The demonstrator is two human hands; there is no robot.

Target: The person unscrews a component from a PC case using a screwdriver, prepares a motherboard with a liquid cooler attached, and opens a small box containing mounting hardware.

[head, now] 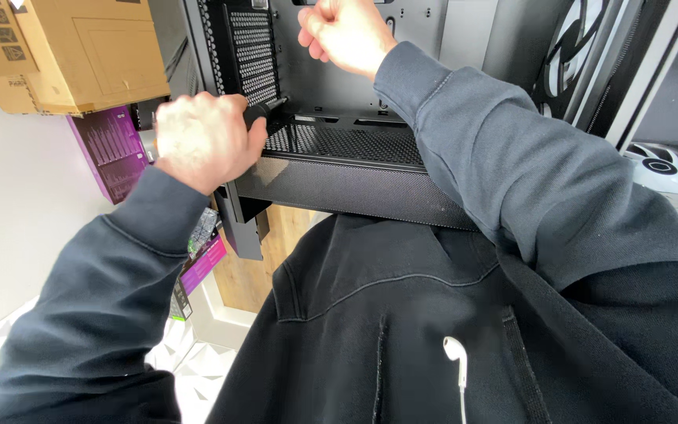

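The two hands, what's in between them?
In the head view, between the left hand and the right hand stands an upright black mesh panel of the computer case, with the case's dark back wall beside it.

I have one view only, from the camera on the person's head. It looks steeply down and forward over the dark jacket, very close to the open black computer case and both sleeves.

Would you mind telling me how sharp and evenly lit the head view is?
Head view: soft daylight, no harsh shadows or glare; left hand slightly motion-blurred on a black handle; right hand and mesh case fairly sharp; wide-angle tilt at edges.
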